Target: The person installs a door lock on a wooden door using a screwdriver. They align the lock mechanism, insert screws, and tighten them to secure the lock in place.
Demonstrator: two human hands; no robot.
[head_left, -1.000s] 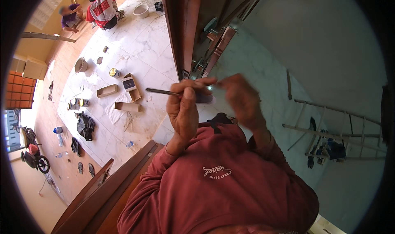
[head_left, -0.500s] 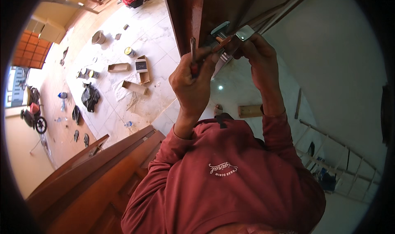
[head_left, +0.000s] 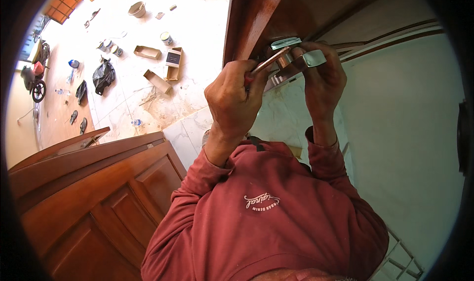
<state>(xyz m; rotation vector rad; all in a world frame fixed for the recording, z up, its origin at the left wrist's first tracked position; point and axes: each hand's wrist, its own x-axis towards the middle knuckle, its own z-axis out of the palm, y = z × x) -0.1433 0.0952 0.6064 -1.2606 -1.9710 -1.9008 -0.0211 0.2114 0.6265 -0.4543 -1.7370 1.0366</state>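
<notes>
My left hand (head_left: pixel 231 96) is closed round the red handle of a screwdriver (head_left: pixel 270 62). Its shaft points up and right, the tip close to shiny metal door hardware. At the right of that hardware, my right hand (head_left: pixel 323 81) grips a silver door handle (head_left: pixel 314 59) with a flat, squared end. A second pale metal piece (head_left: pixel 286 43) lies just beyond it, against the dark brown wood (head_left: pixel 254 19). My fingers partly cover the metal, so I cannot tell whether the screwdriver tip touches a screw.
A brown panelled door (head_left: pixel 113 202) stands at my lower left. Across the tiled floor lie opened cardboard boxes (head_left: pixel 157 81), a black plastic bag (head_left: pixel 103 76), cans (head_left: pixel 166 38) and a bucket (head_left: pixel 137 9). A pale wall (head_left: pixel 405 118) rises on the right, with a ladder (head_left: pixel 402 256) at lower right.
The screwdriver has swung from upright to slanting toward the metal hardware. Both hands sit slightly farther right in the view. The view has turned, showing more of the panelled door.
</notes>
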